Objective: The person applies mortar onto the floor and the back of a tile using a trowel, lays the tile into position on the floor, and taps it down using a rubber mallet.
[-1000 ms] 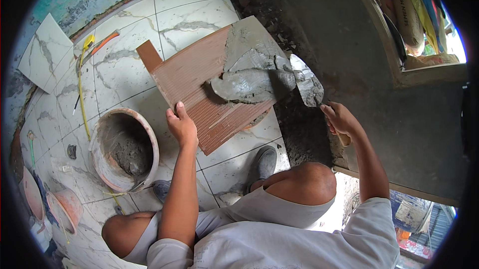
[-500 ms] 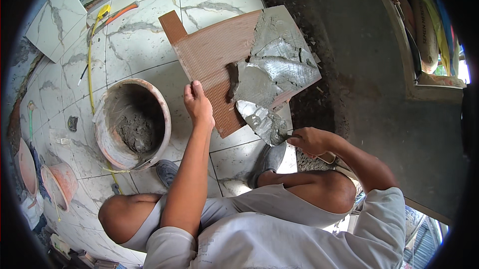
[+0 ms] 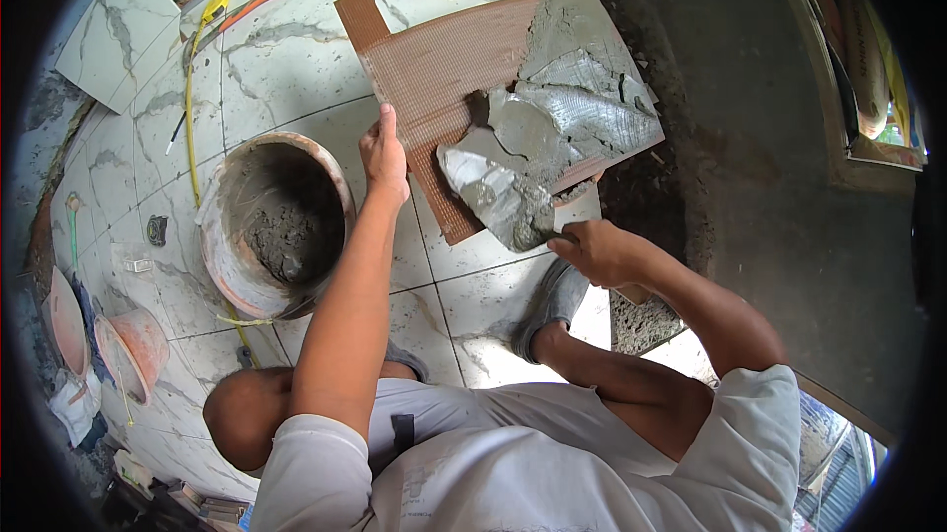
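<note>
"Where was the tile?"

"The brown, ribbed tile (image 3: 434,69) was at twelve o'clock, grey mortar (image 3: 582,98) spread over its right part."

"And the hands?"

"The left hand (image 3: 385,154), toward eleven o'clock, pinched the tile's left edge between thumb and fingers. At three o'clock, the right hand (image 3: 604,254) had its fingers wrapped around the handle of a mortar-smeared trowel (image 3: 493,195), whose blade overlapped the tile's near edge. A round bucket (image 3: 219,261) of mortar stood at nine o'clock."

"Any writing?"

"Faint lettering on a tan sack (image 3: 868,78) at two o'clock; tiny print on the grey shirt (image 3: 493,473) at six, too small to read."
</note>
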The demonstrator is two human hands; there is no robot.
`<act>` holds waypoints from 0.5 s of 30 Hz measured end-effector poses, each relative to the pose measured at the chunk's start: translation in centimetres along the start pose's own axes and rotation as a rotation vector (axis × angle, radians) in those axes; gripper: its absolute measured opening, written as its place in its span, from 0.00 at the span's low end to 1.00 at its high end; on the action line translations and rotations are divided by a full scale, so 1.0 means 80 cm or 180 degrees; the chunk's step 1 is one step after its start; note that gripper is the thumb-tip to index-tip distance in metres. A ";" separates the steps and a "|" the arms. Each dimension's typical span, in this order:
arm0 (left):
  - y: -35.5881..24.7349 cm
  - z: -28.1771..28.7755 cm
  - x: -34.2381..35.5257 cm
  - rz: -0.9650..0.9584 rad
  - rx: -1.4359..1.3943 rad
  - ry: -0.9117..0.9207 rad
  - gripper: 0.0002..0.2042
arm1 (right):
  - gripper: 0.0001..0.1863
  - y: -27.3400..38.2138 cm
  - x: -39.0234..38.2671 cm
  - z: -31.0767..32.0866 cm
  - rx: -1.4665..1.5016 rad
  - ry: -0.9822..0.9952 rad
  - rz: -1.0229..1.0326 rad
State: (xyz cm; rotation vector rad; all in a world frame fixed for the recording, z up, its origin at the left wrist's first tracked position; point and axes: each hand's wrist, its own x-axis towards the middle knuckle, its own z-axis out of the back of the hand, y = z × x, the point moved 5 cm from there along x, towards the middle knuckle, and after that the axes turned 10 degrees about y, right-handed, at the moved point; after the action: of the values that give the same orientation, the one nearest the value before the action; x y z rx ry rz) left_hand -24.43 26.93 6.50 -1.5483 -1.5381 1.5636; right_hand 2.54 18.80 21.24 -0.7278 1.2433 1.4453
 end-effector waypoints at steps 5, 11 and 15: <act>-0.008 0.000 0.006 0.0408 -0.0161 0.0723 0.36 | 0.25 -0.007 -0.066 -0.015 0.0175 0.0427 -0.0147; -0.031 -0.012 0.043 0.0854 -0.0167 0.1597 0.36 | 0.23 0.005 -0.045 0.051 0.0748 -0.0098 -0.0254; -0.037 0.020 0.062 0.1302 0.0280 0.2066 0.28 | 0.25 0.049 0.005 0.015 0.0295 0.0315 0.0010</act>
State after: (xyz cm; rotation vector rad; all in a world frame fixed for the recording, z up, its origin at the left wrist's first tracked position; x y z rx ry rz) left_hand -28.29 31.49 6.79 -2.1302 -0.8211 1.1081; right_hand -1.09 20.42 22.43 -0.7421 1.3787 1.3582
